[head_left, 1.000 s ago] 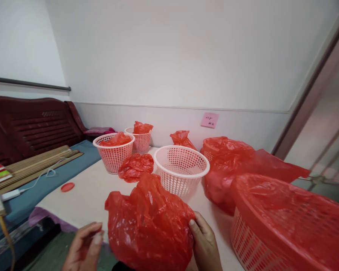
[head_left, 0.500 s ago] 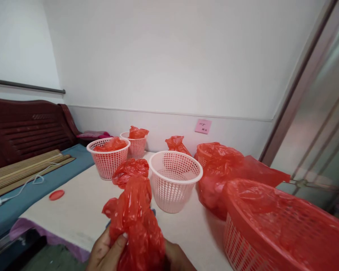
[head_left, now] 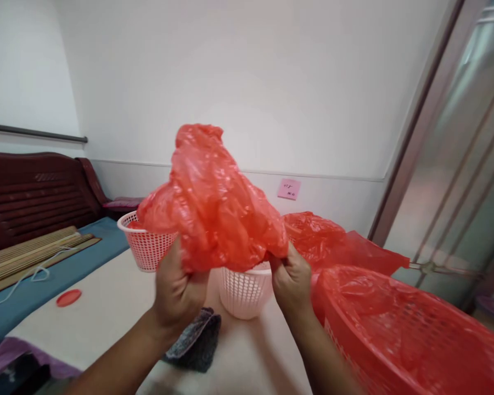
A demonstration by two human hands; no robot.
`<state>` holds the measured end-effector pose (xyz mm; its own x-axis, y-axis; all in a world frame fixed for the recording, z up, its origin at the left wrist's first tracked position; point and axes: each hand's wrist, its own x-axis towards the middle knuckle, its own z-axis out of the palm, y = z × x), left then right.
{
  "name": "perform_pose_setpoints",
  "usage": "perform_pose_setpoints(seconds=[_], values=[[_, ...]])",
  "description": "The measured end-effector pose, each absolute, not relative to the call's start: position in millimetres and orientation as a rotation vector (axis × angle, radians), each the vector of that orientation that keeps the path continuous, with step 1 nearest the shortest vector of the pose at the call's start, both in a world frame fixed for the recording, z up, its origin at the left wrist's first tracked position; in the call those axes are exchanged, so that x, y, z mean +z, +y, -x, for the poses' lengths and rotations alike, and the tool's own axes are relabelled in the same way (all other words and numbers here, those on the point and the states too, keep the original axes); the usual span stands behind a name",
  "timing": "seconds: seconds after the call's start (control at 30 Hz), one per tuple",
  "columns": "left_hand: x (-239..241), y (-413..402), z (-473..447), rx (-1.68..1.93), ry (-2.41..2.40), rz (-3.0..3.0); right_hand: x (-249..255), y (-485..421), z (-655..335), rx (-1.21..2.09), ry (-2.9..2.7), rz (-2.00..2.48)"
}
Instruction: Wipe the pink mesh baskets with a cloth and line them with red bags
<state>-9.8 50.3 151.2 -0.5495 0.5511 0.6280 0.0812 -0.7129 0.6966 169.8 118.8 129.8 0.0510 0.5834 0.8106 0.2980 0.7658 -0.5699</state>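
A crumpled red plastic bag (head_left: 214, 203) is lifted in front of me, over the table. My left hand (head_left: 177, 288) grips its lower left edge with closed fingers. My right hand (head_left: 291, 280) pinches its lower right edge. Directly below and behind the bag stands an empty pink mesh basket (head_left: 245, 288), partly hidden by it. A dark grey cloth (head_left: 195, 340) lies on the table under my left wrist.
A large red basket lined with a red bag (head_left: 399, 334) fills the right foreground. Another pink basket (head_left: 146, 247) stands at the left behind the bag. A red lid (head_left: 68, 297) lies on the table (head_left: 107, 307). A dark wooden bench (head_left: 28, 192) and a glass door (head_left: 456, 181) flank the scene.
Both hands raised the red bag from low at the table's near edge up to chest height and spread it apart. The grey cloth that was under it now shows.
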Motion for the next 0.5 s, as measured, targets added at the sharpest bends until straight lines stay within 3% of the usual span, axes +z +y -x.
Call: perform_pose_setpoints(seconds=[0.1, 0.3, 0.5], values=[[145, 115, 3, 1.787, 1.245, -2.188, 109, 157, -179, -0.022, -1.698, 1.03], [83, 191, -4, 1.007, 1.51, -2.434, 57, 169, -191, -0.184, -1.993, 1.379], [64, 182, 1, 0.653, 1.698, -2.545, 49, 154, -194, -0.208, -2.135, 1.369]])
